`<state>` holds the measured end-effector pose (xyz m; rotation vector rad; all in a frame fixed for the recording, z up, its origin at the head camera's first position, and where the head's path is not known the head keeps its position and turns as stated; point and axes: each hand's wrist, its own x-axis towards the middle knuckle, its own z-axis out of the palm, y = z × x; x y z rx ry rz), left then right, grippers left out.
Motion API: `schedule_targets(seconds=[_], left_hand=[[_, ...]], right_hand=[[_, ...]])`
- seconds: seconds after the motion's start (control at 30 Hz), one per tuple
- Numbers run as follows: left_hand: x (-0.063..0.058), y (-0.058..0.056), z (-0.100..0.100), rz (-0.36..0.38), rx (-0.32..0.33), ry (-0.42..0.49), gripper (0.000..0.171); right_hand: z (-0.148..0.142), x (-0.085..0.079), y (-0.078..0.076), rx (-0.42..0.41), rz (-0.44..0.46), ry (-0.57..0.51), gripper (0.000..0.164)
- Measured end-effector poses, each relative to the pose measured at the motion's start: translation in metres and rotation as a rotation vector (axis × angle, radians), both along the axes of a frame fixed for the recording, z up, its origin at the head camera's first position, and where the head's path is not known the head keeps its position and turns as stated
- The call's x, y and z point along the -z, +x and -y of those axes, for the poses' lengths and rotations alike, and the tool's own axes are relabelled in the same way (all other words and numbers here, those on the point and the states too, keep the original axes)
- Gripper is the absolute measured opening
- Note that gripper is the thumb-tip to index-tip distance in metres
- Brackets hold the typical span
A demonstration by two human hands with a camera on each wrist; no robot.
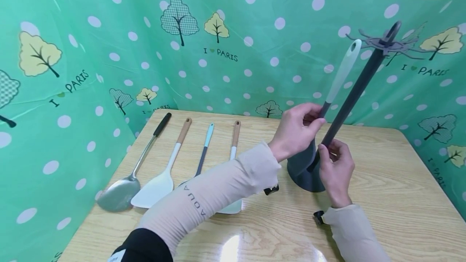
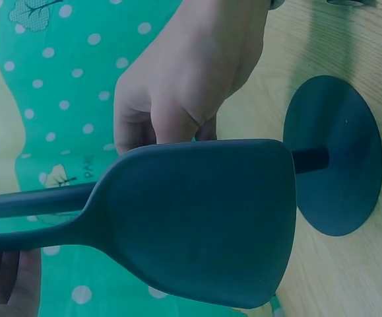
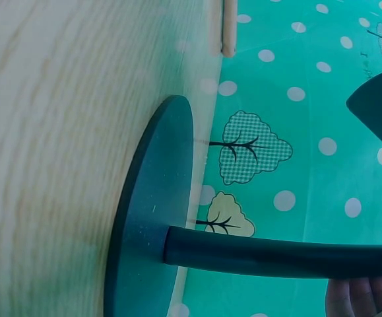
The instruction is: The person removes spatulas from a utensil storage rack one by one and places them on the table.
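Note:
My left hand [image 1: 295,128] pinches a dark spatula [image 1: 342,72] by the lower part of its pale mint handle, which points up. Its broad, dark blade [image 2: 204,218] hangs downward, seen face on in the left wrist view. Beside it, a dark utensil stand [image 1: 353,94] leans to the right in the head view, its top ringed with curved hooks [image 1: 391,47]. My right hand [image 1: 336,169] grips the lower pole, fingers wrapped round it. The round base [image 3: 154,198] meets the wooden table, and the spatula blade overlaps the pole in the left wrist view.
Left on the table lie a steel turner [image 1: 121,193], a white turner [image 1: 156,189] with brown handle, a mint-handled utensil [image 1: 205,144] and another brown-handled white one [image 1: 236,136]. My left forearm hides parts of these. A green patterned curtain [image 1: 233,68] surrounds the table [image 1: 386,181].

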<state>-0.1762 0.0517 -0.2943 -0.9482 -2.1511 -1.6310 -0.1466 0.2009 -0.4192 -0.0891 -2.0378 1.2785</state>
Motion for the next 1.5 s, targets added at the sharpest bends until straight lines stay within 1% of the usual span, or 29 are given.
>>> schedule_targets(seconds=[0.2,0.5,0.73,0.97,1.2,1.33,1.5], left_hand=[[0.0,0.001,0.003,0.013,0.004,0.022,0.017],[-0.001,0.003,0.013,0.0,0.0,0.03,0.016],[0.003,0.004,0.022,0.001,-0.012,0.01,0.015],[0.007,0.008,0.031,0.025,-0.024,-0.008,0.014],[0.014,0.007,0.038,0.077,-0.031,-0.009,0.015],[0.018,0.006,0.042,0.083,-0.037,-0.02,0.011],[0.022,0.007,0.046,0.097,-0.038,-0.027,0.011]], right_hand=[[0.0,-0.001,0.001,0.005,-0.007,0.002,0.028],[0.001,-0.001,0.001,0.01,-0.003,0.007,0.029],[0.001,0.0,0.001,0.021,0.013,0.012,0.029],[0.001,0.001,0.001,0.019,0.018,0.014,0.031],[0.002,0.0,0.001,0.023,0.026,0.006,0.03],[0.002,0.0,0.001,0.02,0.024,0.0,0.029],[0.003,-0.001,0.002,0.014,0.02,-0.005,0.028]])
